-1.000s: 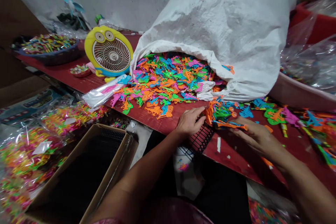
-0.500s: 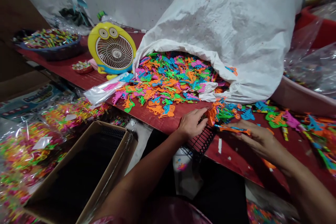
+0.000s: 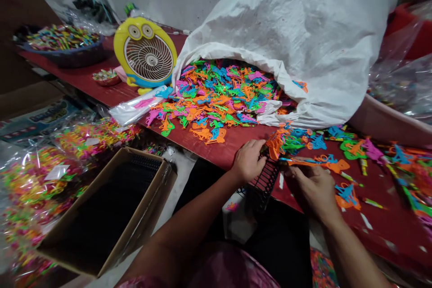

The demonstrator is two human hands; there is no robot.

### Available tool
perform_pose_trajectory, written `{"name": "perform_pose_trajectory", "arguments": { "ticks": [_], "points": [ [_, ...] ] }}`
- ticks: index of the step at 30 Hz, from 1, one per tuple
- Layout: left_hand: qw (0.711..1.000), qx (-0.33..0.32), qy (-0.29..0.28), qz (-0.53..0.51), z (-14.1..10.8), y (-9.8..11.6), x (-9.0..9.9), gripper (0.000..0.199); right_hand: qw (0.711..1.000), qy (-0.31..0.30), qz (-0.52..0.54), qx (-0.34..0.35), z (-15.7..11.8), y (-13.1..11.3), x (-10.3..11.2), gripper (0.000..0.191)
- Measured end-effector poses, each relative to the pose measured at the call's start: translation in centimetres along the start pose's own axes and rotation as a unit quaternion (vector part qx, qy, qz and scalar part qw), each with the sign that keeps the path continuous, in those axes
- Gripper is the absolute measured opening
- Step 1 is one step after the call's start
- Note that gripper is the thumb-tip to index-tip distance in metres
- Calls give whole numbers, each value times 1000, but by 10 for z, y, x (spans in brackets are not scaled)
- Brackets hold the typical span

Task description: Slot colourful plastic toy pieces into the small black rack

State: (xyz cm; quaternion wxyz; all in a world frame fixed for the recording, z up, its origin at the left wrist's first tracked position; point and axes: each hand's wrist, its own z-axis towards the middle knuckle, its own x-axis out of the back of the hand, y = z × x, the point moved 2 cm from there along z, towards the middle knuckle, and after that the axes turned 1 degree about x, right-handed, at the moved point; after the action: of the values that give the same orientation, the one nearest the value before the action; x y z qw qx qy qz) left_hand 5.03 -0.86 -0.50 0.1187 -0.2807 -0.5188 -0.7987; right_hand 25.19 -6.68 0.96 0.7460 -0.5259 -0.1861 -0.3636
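A black wire rack [image 3: 264,175] juts over the table's front edge. My left hand [image 3: 249,162] is closed on its left side; the fingertips are partly hidden. Orange plastic pieces [image 3: 275,145] stand bunched at the rack's far end. My right hand [image 3: 317,184] is just right of the rack, fingers bent together at a slim blue-and-orange plastic piece [image 3: 297,161], whose tip reaches the rack's corner. My fingers partly hide their contact with it. Loose plastic pieces [image 3: 347,193] in orange and blue lie beyond that hand.
A big white sack [image 3: 303,31] spills a heap of coloured plastic pieces [image 3: 219,94] onto the red table [image 3: 236,139]. A yellow fan [image 3: 118,49] and a blue basin [image 3: 72,57] stand to the left. Below are an open cardboard box [image 3: 126,229] and filled clear bags [image 3: 30,180].
My right hand has shifted slightly left and down, uncovering orange and blue pieces on the table behind it. My left hand stays on the rack. The view has shifted a little.
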Motion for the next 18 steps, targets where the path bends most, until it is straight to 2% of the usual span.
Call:
{"name": "perform_pose_trajectory", "arguments": {
  "ticks": [5,8,11,14,18],
  "points": [
    [998,5,-7,66,0,0,1,33,997,-3,-81,14,-1,-1,2,37],
    [994,16,-13,104,-1,2,3,26,993,-4,-108,54,-1,-2,1,33],
    [993,21,-22,115,-1,5,4,27,992,-26,-89,81,-2,-5,-6,26],
    [993,21,-26,114,-1,6,5,27,993,-5,-82,82,-3,-8,-10,25],
    [993,19,-22,111,0,5,5,26,991,14,-123,56,-4,-10,-11,24]
  ]
}}
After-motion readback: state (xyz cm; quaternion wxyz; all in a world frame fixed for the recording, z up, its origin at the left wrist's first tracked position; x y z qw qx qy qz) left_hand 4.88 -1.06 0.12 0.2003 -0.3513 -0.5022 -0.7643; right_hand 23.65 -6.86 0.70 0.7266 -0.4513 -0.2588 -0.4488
